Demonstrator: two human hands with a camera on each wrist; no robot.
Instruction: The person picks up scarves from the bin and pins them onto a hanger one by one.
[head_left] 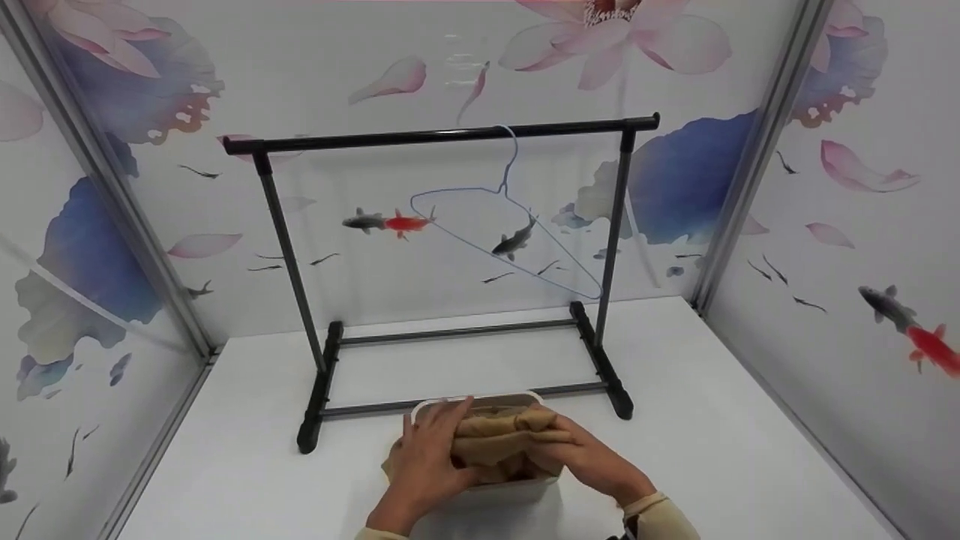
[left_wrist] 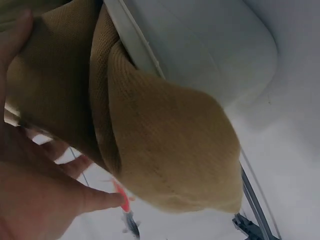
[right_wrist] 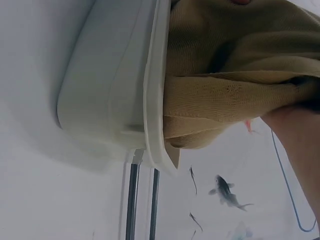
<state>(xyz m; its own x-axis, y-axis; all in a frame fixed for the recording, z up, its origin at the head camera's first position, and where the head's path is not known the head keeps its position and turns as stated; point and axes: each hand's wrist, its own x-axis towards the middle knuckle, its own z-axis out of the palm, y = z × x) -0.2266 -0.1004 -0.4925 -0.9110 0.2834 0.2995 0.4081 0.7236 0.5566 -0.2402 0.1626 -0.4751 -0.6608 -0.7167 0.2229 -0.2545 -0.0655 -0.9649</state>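
A brown cloth lies bunched in the mouth of a white bin, its folds rising between two hands. The bin stands on a white surface, well forward of the back edge and roughly midway between the side edges. On the left, a fold of the cloth hangs out over the bin's rim.

The left hand rests against the left part of the cloth, its fingers fairly straight and spread apart, thumb toward the middle of the bundle. The right hand grips the folds at the right end; in its wrist view the cloth hides most of the fingers. A pale sleeve covers the right forearm.

Beyond the bin, a black and grey rack stands nearer the back edge, and the bin hides part of its front lower bar. A blue wire hanger hangs by its hook from the top bar, right of centre. Behind the back edge rises a white wall printed with fish, petals and flowers.
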